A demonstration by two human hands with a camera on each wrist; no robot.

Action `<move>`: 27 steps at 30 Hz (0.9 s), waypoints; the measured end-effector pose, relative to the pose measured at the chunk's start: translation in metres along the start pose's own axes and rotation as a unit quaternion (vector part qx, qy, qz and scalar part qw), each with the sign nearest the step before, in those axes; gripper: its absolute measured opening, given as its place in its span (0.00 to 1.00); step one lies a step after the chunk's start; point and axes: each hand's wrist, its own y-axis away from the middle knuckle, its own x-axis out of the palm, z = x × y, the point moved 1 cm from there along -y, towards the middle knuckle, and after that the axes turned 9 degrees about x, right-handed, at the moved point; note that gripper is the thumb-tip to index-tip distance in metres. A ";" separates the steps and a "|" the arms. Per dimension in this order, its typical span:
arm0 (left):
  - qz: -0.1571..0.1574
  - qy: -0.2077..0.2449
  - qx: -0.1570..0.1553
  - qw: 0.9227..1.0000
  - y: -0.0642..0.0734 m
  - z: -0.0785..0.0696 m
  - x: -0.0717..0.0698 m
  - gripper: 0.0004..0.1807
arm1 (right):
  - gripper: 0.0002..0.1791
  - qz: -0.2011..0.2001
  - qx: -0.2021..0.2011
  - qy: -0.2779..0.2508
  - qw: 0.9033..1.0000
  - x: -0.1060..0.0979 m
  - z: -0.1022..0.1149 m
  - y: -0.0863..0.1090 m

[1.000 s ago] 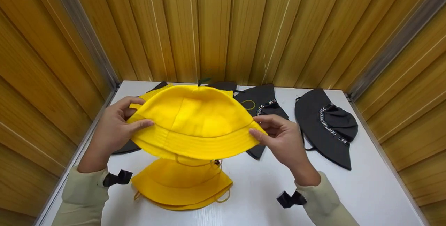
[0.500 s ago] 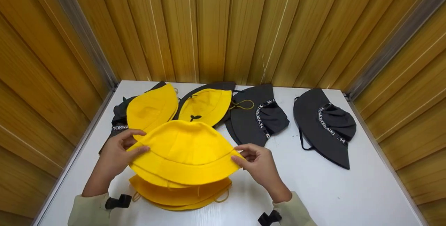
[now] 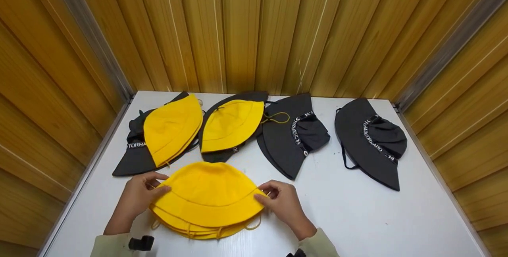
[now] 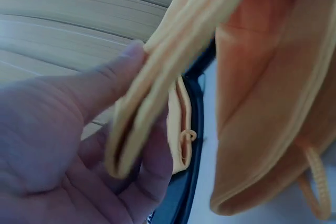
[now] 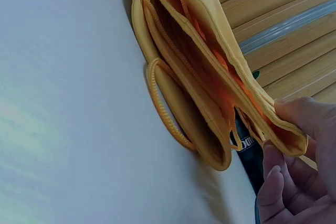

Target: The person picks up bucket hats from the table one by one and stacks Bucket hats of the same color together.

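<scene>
Left hand pinching left brim end of folded yellow hat, right hand pinching right end. Hat at near middle, over lower yellow hat on white table. Far side: black hats, two leftmost under yellow ones.

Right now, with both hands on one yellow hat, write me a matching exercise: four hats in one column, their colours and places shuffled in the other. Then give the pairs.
Column one
1. Held hat
2. Lower hat
3. Rightmost hat
4. Leftmost hat

Column two
A. Black, apart from the others
B. Yellow, pinched by left hand and right hand
C. Black, partly covered by a yellow hat
D. Yellow, below the held one

Pairs: 1-B, 2-D, 3-A, 4-C
</scene>
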 end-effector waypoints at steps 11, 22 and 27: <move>0.051 -0.065 -0.035 0.996 -0.006 0.000 0.013 0.17 | 0.11 -0.005 -0.019 0.100 0.995 0.008 0.000 -0.003; 0.040 -0.083 0.012 0.996 -0.011 -0.040 0.016 0.29 | 0.22 0.005 -0.131 0.203 0.970 0.022 0.051 0.005; 0.030 -0.080 0.046 0.995 -0.021 -0.070 0.027 0.25 | 0.35 0.101 -0.154 0.273 0.944 0.042 0.056 0.001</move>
